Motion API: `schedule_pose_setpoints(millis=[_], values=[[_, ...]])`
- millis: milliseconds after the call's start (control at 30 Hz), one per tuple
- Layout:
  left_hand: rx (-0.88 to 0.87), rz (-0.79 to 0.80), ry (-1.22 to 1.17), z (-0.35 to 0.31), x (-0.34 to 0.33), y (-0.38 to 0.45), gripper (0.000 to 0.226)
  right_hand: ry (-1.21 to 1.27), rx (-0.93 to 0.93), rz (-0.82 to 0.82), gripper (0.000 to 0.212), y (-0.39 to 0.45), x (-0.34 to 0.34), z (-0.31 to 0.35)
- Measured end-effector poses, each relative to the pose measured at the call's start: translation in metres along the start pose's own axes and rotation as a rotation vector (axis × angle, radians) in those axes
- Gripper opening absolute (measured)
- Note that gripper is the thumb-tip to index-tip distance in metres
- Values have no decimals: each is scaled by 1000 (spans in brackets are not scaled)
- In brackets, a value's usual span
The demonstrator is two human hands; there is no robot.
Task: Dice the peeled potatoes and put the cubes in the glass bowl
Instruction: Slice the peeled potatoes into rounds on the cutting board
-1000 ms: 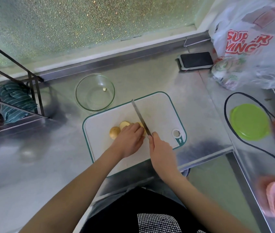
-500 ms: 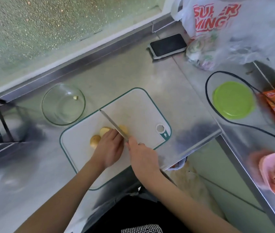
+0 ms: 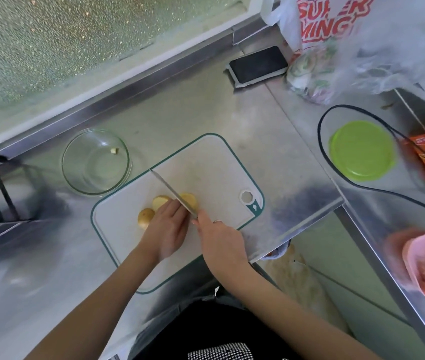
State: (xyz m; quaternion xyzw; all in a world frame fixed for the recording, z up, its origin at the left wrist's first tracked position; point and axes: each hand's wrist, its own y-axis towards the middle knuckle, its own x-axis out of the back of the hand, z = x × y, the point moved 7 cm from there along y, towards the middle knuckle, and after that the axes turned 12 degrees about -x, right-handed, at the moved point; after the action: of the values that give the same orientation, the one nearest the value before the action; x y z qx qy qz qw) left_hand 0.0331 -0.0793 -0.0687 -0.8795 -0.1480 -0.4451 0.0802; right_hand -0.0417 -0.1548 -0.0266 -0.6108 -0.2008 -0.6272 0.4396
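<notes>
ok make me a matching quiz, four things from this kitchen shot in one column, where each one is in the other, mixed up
Things:
1. knife
2. glass bowl
3. phone
4. green lid

Places:
A. far edge of the counter, beside the plastic bag
B. in the right hand, blade across a potato
C. just off the board's far left corner
D. inside a loop of black cable

Pairs: 1-B, 2-C, 3-A, 4-D

I have just the one view, the head camera, looking steeply down and forward over the steel counter [image 3: 206, 110] from close above (wide-angle, so the edges bow). My cutting board [image 3: 206, 172] sits near centre, both forearms entering from the bottom edge.
</notes>
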Motion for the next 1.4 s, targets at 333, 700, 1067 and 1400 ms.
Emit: schedule_pose_setpoints(millis=[333, 700, 1067, 1400], values=[[-13, 9, 16, 0, 1, -1, 29, -20, -52, -132, 31, 2, 5, -2], [8, 37, -6, 1, -1, 0, 30, -39, -65, -32, 28, 3, 1, -2], [15, 63, 32, -2, -3, 8, 33, -13, -10, 128, 35, 8, -13, -9], [156, -73, 52, 12, 8, 0, 55, 370, -247, 41, 37, 17, -2, -44]])
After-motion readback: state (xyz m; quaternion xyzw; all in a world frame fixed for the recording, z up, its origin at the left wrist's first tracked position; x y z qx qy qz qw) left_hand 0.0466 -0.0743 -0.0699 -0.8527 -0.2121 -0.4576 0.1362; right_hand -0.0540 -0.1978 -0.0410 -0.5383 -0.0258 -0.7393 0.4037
